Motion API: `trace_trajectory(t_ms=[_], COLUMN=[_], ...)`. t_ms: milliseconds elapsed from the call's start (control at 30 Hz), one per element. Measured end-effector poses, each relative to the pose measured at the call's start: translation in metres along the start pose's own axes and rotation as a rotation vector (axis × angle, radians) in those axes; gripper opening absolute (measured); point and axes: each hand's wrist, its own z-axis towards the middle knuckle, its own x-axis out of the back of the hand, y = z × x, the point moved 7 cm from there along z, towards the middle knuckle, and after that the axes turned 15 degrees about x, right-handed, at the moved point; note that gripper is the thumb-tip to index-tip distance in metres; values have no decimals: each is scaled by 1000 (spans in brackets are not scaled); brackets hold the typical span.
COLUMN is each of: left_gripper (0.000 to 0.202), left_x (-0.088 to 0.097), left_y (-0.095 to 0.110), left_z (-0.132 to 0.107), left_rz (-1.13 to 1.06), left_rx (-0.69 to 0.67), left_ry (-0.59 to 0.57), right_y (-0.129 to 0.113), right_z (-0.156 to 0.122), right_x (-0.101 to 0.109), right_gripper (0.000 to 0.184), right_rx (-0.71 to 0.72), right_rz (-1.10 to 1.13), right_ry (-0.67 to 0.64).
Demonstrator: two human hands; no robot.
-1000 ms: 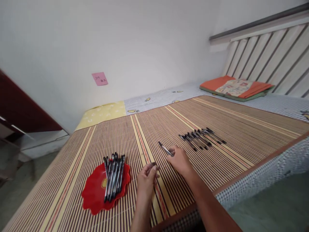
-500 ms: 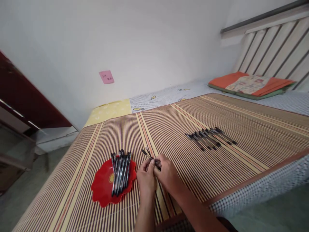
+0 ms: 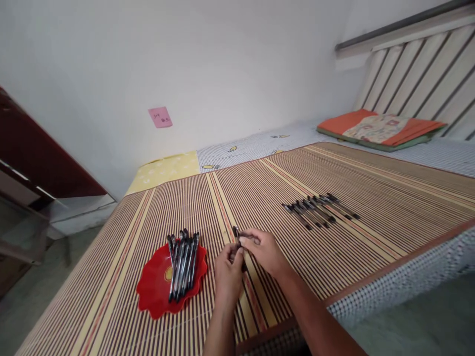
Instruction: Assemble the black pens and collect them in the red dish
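Observation:
Over the striped mat, both hands meet at a slim black pen (image 3: 236, 232), whose top end sticks up past my fingers. My left hand (image 3: 227, 271) is closed around its lower part, which the fingers mostly hide. From the right side, my right hand (image 3: 264, 249) pinches the pen near its upper end with thumb and fingertips. Left of the hands, a red scalloped plate (image 3: 148, 284) bears several black pens (image 3: 182, 267) lying side by side. Farther right on the mat lies a row of several more dark pens (image 3: 315, 211).
The bamboo mat (image 3: 178, 207) covers a bed with a checked sheet (image 3: 389, 296). A folded orange and green cloth (image 3: 382, 129) lies by the slatted headboard (image 3: 419, 69). A pink note (image 3: 160, 117) is stuck on the white wall (image 3: 252, 74).
My right hand has shifted to the upper part of the pen. Two thin ends splayed above my fingers before; now a single, more upright end shows. The view has shifted slightly.

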Motion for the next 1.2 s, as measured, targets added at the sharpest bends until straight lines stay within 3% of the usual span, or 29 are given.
trace_trajectory(t_ms=[233,567,633,800,900,1067,1200], left_gripper=[15,15,17,22,25,28,29], left_x=[-13,-18,-17,-12,-13,-16,-16], left_y=[-1,1,0,6,7,3,3], left_z=[-6,-9,-8,-9,-9,-8,-9], left_rz=[175,7,-2,62,122,191,224], left_rx=[-22,29,34,-48,-94,-131,-142], left_ry=[-111,-225,-237,-207,-213,-248,-250], right_y=[6,8,9,-2,-15,-24,-22], right_z=[1,4,5,7,4,1,2], right_x=[15,19,34,90,112,118,112], right_gripper=[28,28,29,32,31,31,31], right_rx=[-75,-82,-71,44,148,183,176], right_rz=[128,230,214,286,360,388,370], right_ry=[133,50,125,544,707,795,768])
